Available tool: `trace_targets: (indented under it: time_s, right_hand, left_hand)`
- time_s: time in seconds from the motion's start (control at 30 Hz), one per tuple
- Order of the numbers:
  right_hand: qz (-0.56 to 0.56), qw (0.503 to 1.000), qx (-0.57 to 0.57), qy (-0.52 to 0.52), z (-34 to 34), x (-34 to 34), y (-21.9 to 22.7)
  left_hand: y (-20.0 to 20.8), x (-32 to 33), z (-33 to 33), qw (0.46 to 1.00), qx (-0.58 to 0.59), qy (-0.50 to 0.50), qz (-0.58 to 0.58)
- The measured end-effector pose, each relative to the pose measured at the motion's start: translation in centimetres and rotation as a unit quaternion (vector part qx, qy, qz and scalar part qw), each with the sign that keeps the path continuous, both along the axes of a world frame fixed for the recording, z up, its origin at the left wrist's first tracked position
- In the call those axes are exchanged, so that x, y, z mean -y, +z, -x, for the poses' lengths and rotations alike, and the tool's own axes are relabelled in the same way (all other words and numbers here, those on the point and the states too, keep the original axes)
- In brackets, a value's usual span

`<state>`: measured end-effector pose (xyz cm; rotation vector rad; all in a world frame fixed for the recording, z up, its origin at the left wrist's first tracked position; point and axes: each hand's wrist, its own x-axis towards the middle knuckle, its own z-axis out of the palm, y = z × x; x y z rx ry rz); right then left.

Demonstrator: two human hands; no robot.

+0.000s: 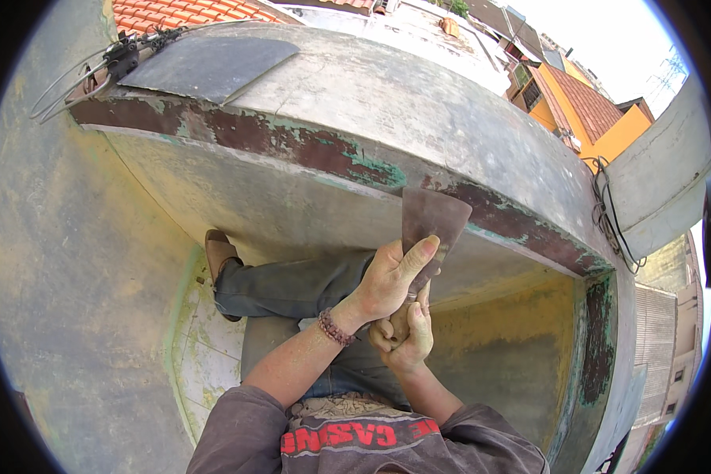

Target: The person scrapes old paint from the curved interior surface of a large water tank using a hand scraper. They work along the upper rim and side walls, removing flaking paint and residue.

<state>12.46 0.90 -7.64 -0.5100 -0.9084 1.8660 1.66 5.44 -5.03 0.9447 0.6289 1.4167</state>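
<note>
A wide scraper (pixel 434 217) with a dull brownish-grey blade points away from me, its flared edge at the peeling maroon and green paint band (pixel 316 154) along the ledge. Whether the blade touches the paint or hovers just over it I cannot tell. My left hand (pixel 387 280), with a braided bracelet at the wrist, is wrapped round the upper handle, thumb lying along the base of the blade. Just below it, my right hand (pixel 407 336) is closed round the lower handle. Most of the handle is hidden by my fingers. Pale dust coats both hands.
A grey concrete ledge (pixel 355 83) curves ahead, with a dark flat sheet (pixel 209 67) and cables (pixel 118 59) at its left end. More cables (pixel 604 209) hang at the right. Walls enclose me; below are my leg (pixel 292 284) and a spattered tiled floor (pixel 209 347).
</note>
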Motion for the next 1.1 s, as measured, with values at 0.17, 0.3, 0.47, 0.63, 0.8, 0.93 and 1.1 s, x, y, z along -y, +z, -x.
trace_targets:
  time_s: [0.17, 0.3, 0.47, 0.63, 0.8, 0.93, 1.1]
  right_hand:
    - [-0.022, 1.0, -0.009, 0.007, 0.1, -0.4, -0.3]
    - [-0.026, 0.999, -0.012, 0.02, -0.1, -0.6, -0.4]
    - [0.009, 1.0, 0.011, 0.003, -0.4, -0.3, -0.1]
    - [0.003, 1.0, 0.02, 0.004, -0.9, -0.6, 0.5]
    - [-0.015, 1.0, 0.015, 0.007, -1.0, -0.7, 0.4]
    - [-0.012, 1.0, 0.023, -0.006, -1.3, -0.5, 0.1]
    - [-0.027, 0.999, 0.017, -0.008, -1.2, -0.5, -0.6]
  left_hand:
    - [0.4, 0.0, 0.8, 0.999, -0.01, -0.031, 0.0]
    - [0.6, -0.1, 0.7, 1.0, -0.013, -0.015, 0.001]
    - [0.4, 0.2, -0.5, 0.998, -0.001, 0.053, -0.016]
    - [0.4, 0.0, -0.8, 0.999, 0.01, 0.047, 0.003]
    - [1.0, 0.2, -0.8, 0.999, 0.031, 0.024, 0.017]
    - [0.3, 0.0, -1.2, 0.998, 0.056, 0.005, 0.02]
    - [0.7, 0.0, -0.8, 0.999, 0.053, -0.008, 0.007]
